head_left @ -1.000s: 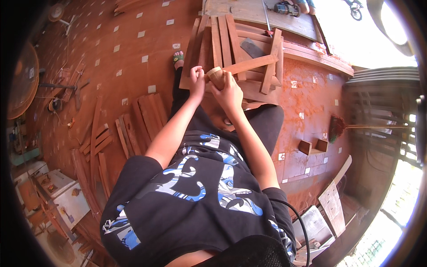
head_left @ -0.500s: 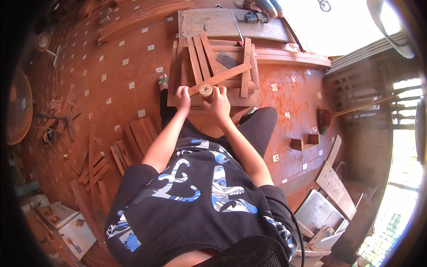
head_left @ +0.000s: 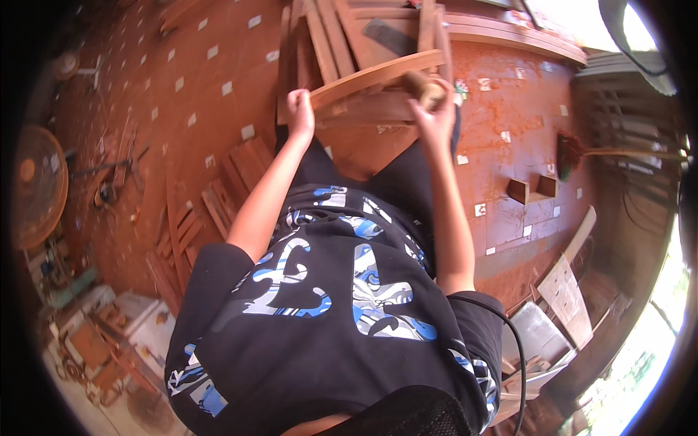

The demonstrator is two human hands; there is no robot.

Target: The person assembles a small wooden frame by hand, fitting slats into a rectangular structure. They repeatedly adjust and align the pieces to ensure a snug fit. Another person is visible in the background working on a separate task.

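My left hand [head_left: 299,115] is closed around the near left end of a long, slightly curved reddish wood strip [head_left: 372,75], which slants up to the right over a stack of wooden pieces. My right hand [head_left: 435,120] grips a tan cylindrical roll [head_left: 424,86], blurred by motion, close beside the strip's right end. Whether the roll touches the strip cannot be made out. Beneath, several narrow slats [head_left: 320,40] lie on the stack next to a dark flat piece [head_left: 389,36].
Wood offcuts [head_left: 251,168] lie on the tiled floor to my left, near a standing fan [head_left: 33,182]. A small wooden bracket [head_left: 534,190] and a red-headed broom [head_left: 571,151] are to the right. Boards [head_left: 567,291] lean at the lower right.
My right hand and the roll have moved right, from near my left hand to the strip's far end. The view has shifted, and the stack now sits higher in the picture.
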